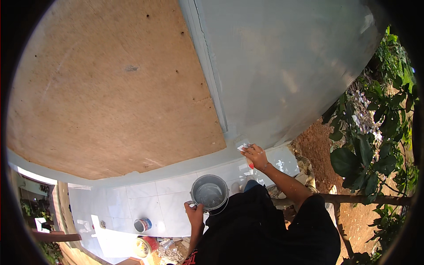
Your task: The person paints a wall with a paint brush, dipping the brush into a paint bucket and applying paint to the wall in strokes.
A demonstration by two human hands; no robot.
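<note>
My right hand (255, 155) is closed around a putty knife (242, 144) with a pale flat blade and a red handle end. Its blade lies at the lower part of the grey wall (282, 75), just right of the wooden board's bottom corner. At the rim of a grey bucket (195, 189), my left hand (194, 215) grips the edge; a small white patch shows by its fingers. The bucket has a wire handle and grey-white residue inside. It is held in front of my body, above the tiled floor.
A large plywood board (115, 88) covers the wall at left. On the white tiles (143, 190) stand a small open can (142, 225) and a red-and-yellow tub (146, 246). A wooden pole (366, 199) crosses at right, near leafy branches (366, 159) and bare soil.
</note>
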